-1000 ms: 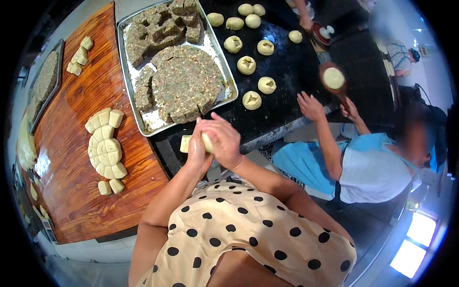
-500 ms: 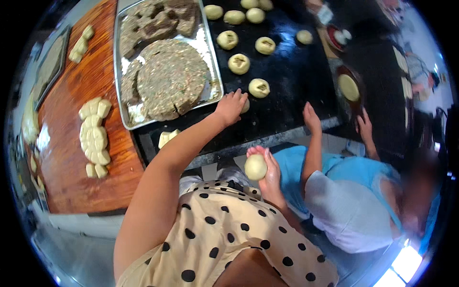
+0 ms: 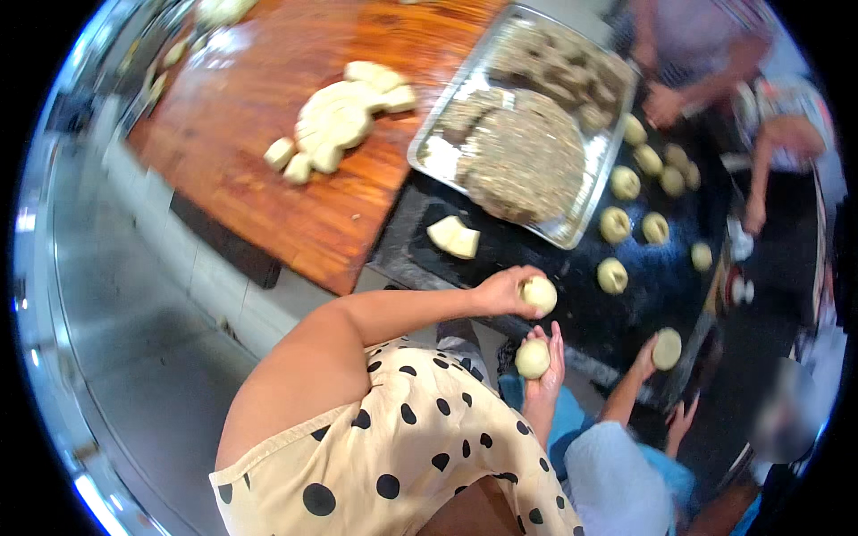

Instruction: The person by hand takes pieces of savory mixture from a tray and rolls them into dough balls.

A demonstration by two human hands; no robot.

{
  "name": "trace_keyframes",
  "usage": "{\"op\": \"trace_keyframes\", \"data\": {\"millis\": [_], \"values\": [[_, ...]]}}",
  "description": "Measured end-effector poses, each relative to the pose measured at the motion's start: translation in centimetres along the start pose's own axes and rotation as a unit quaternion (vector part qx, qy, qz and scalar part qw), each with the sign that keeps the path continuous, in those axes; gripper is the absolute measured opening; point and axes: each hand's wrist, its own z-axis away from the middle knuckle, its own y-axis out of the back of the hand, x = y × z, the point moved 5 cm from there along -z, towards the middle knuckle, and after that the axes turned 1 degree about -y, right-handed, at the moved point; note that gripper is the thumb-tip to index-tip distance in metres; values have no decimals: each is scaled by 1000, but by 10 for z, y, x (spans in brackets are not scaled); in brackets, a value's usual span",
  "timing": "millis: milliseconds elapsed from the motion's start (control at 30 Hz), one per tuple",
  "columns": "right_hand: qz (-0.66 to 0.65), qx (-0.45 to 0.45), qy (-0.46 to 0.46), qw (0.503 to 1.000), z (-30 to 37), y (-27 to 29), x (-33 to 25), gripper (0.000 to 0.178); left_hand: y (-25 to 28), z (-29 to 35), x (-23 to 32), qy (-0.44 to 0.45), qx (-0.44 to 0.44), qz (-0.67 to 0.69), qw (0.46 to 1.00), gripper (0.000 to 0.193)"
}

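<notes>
A round, pale dough ball [image 3: 540,297] is gripped in the curled fingers of my left hand [image 3: 511,290], above the near edge of the black worktop. Just below it, my right hand [image 3: 546,375] cups another smooth dough ball [image 3: 533,358] in its palm, fingers pointing away from me. Two or so cut dough pieces [image 3: 453,237] lie on the worktop left of my left hand. Beyond my hands, several stuffed dough balls [image 3: 615,225] are spread on the black surface, some with openings on top.
A metal tray [image 3: 572,234] holds a large mound of speckled filling [image 3: 523,161]. On the wooden table [image 3: 241,179] at left sits a cluster of cut dough [image 3: 335,121]. To my right a co-worker's hand holds a flat dough disc [image 3: 666,349]. Other people stand across the worktop.
My left hand has picked a dough ball off the worktop and brought it near my right hand. The view has swung left. The co-worker beside me now holds a flat disc.
</notes>
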Motion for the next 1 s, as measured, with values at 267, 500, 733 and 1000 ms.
{"op": "trace_keyframes", "data": {"millis": [267, 500, 733, 1000], "values": [[171, -280, -271, 905, 57, -168, 128, 68, 151, 235, -22, 37, 134, 115, 984, 94], [232, -483, -363, 762, 178, -349, 342, 72, 265, 488, -64, -20, 452, 60, 890, 93], [474, -581, -218, 625, 297, -488, 487, 67, 356, 637, -87, -100, 660, 342, 661, 62], [510, -627, -207, 551, 304, -613, 599, 73, 500, 700, -133, -94, 680, 452, 570, 41]]}}
